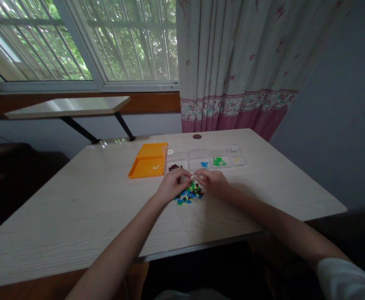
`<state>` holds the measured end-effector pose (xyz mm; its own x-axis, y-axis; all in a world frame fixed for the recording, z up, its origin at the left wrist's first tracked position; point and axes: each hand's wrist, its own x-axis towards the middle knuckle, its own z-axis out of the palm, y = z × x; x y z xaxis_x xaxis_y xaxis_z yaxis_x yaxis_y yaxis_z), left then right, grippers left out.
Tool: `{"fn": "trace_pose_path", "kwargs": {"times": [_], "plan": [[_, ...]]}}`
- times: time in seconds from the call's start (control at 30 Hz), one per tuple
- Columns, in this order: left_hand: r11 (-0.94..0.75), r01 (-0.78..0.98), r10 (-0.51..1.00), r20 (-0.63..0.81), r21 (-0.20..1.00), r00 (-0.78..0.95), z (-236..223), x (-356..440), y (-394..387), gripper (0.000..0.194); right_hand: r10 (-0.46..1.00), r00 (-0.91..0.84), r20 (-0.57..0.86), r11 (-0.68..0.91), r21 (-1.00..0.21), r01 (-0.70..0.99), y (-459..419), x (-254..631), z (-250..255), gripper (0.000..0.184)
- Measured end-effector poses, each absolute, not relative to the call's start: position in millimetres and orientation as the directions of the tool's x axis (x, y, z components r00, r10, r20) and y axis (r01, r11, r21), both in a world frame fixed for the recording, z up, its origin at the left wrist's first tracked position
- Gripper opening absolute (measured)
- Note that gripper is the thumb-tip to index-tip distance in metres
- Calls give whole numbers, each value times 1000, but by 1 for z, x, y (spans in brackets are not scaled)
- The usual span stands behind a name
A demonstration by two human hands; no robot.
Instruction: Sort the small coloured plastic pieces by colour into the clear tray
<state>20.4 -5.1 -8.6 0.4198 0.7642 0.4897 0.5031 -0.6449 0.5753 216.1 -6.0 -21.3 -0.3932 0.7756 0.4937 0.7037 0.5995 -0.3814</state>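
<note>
My left hand [173, 184] and my right hand [214, 181] meet at the fingertips just above a pile of small coloured pieces [189, 195]. Both are closed in a pinch around a small pale piece [193, 177], too tiny to make out well. Blue, green, dark brown and yellowish bits make up the pile on the table. Behind my hands lies a clear compartment box [195, 163]. Its front compartments hold dark brown pieces [175, 167], blue pieces [204, 164], green pieces [219, 161] and a few yellow pieces [237, 160].
An orange case [147, 160] lies opened flat left of the clear box, with a few white bits in it. A raised shelf [73, 106] on black legs stands at the table's [76, 208] back left. A curtain [232, 62] hangs beside the window, behind the table.
</note>
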Motion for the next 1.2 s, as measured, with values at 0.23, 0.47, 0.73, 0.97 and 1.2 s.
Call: {"fn": "trace_pose_path", "kwargs": {"times": [0.23, 0.47, 0.73, 0.97, 1.2], "plan": [[-655, 537, 703, 690, 532, 174, 4, 13, -9, 10, 751, -632, 192, 660, -262, 704, 4, 231, -14, 24], [-658, 552, 665, 738, 512, 109, 9, 15, -12, 9, 721, -683, 116, 687, -247, 683, 5, 233, -14, 29], [-448, 735, 708, 704, 508, -55, 8, -2, 2, 17, 728, -682, 72, 677, -236, 697, 4, 233, -11, 28], [29, 843, 807, 485, 538, -337, 3, -49, 22, 20, 747, -663, 50, 653, -248, 716, 6, 234, -12, 28], [96, 877, 899, 336, 471, -279, -4, -63, 27, 23, 752, -656, 58, 644, -278, 713, 7, 235, -13, 28]]}}
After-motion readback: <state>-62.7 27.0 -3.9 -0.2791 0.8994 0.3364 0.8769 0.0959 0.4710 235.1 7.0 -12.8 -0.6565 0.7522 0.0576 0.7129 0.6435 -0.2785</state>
